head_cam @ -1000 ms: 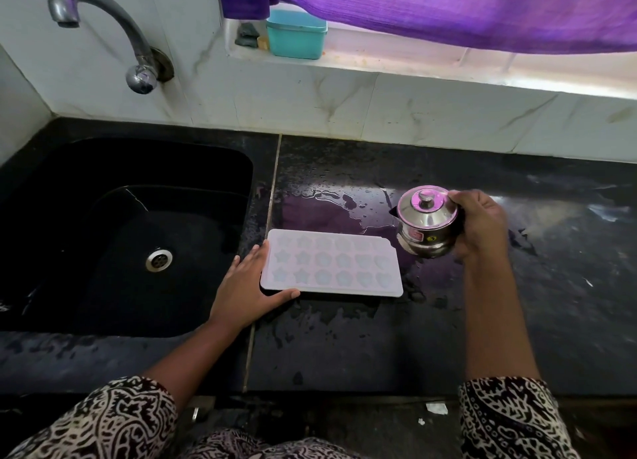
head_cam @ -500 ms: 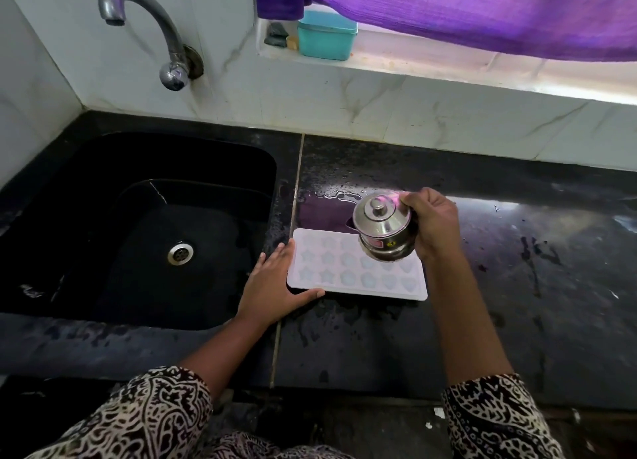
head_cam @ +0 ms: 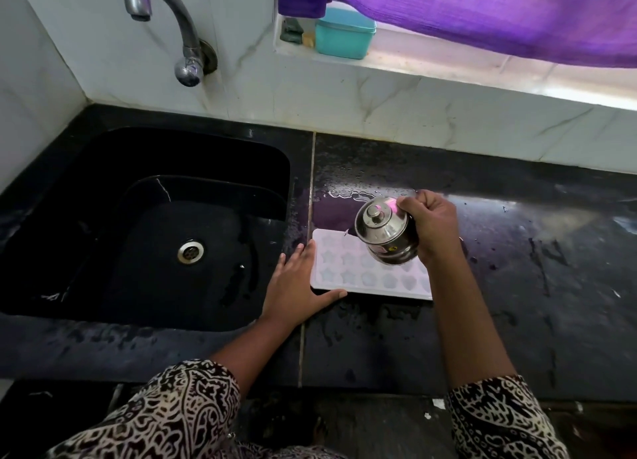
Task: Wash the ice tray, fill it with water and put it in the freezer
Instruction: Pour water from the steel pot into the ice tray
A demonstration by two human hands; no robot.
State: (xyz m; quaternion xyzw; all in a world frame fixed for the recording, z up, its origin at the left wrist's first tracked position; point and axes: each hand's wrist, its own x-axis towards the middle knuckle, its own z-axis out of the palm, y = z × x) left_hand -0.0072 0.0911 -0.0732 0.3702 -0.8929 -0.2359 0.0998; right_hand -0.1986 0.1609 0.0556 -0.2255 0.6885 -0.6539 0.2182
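A white ice tray [head_cam: 348, 272] with star-shaped cells lies flat on the wet black counter [head_cam: 517, 286], just right of the sink. My left hand [head_cam: 296, 286] rests flat against the tray's left end, fingers straight and thumb along its near edge. My right hand [head_cam: 431, 227] grips a small lidded steel pot [head_cam: 386, 233] and holds it tilted to the left above the tray's middle. The pot and my right forearm hide the tray's right part.
A black sink [head_cam: 138, 224] with a steel drain [head_cam: 190, 251] lies at the left, under a curved steel tap [head_cam: 172, 27] on the tiled wall. A teal box [head_cam: 344, 33] stands on the window ledge below a purple curtain [head_cam: 499, 14]. Puddles lie behind the tray.
My right hand has carried the steel pot leftward from the counter beside the tray to above the tray and tipped it left. My left hand has stayed at the tray's left end.
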